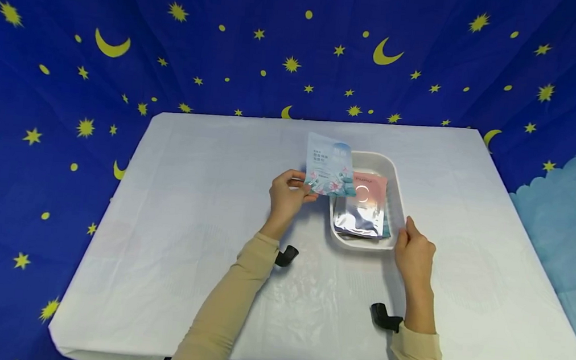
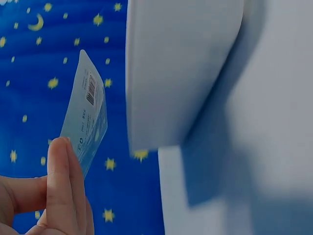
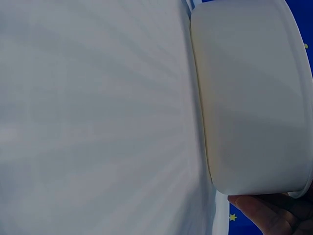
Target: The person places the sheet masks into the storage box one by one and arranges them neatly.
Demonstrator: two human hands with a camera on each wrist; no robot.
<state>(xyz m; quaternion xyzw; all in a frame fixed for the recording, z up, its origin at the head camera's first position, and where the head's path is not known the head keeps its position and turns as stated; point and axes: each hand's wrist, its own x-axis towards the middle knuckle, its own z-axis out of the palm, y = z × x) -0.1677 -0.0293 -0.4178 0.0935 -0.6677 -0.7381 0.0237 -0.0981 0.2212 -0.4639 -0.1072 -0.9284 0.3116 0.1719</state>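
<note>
My left hand (image 1: 288, 194) pinches a light blue sachet (image 1: 329, 163) with printed text and pink flowers by its lower left corner, tilted up above the left rim of a white plastic basin (image 1: 396, 201). In the left wrist view the back of the sachet carries a barcode, and fingertips (image 2: 61, 156) press against it. My right hand (image 1: 414, 251) grips the basin at its near right corner, thumb at the rim. Inside the basin a pink and silver sachet (image 1: 366, 207) lies on top of others, partly hidden; a teal edge shows beneath it.
The basin stands on a table with a white cloth (image 1: 189, 194). Behind hangs a dark blue curtain (image 1: 262, 6) with yellow stars and moons. At the right is a light blue cloth (image 1: 572, 228). Black wrist mounts (image 1: 287, 256) stick out from both sleeves.
</note>
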